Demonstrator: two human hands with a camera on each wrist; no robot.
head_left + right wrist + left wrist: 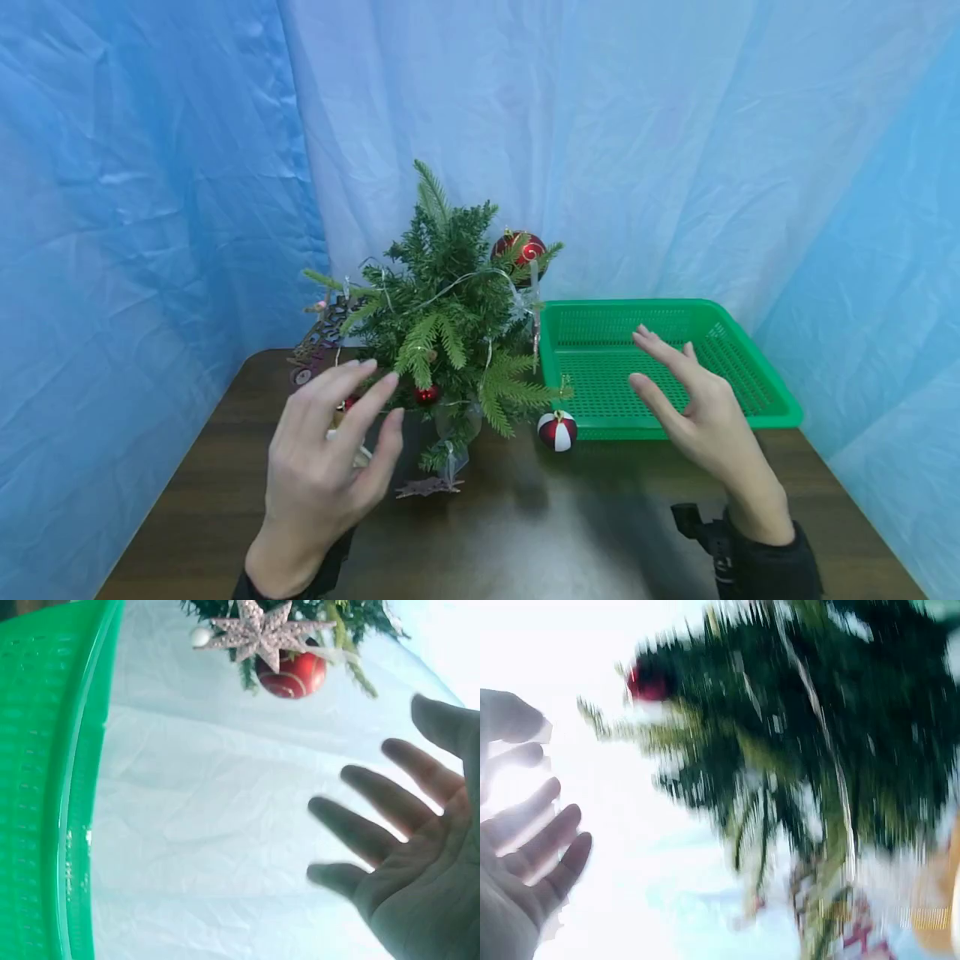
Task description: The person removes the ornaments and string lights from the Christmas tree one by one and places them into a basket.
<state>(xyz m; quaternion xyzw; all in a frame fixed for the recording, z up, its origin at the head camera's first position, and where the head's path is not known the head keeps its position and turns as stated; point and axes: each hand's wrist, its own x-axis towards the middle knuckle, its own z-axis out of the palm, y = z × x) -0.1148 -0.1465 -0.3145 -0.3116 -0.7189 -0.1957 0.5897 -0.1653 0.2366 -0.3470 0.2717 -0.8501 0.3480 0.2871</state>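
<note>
A person's bare hands hang in the air over a dark wooden desk (510, 558), either side of a small artificial Christmas tree (446, 287) that stands left of center toward the far edge. The left hand (318, 462), fingers spread and gently bent, is before the tree's left side, with nothing in its grasp. The right hand (697, 408), its fingers extended and thumb apart, is likewise unladen over a green plastic basket (615, 433) near the desk's far right corner. A large red bauble (531, 248) hangs at the tree's upper right; a red-and-white bauble (557, 433) sits just beside the basket's near left corner, whether hanging or resting being unclear. Pale blue curtains (637, 150) rise behind the far edge.
</note>
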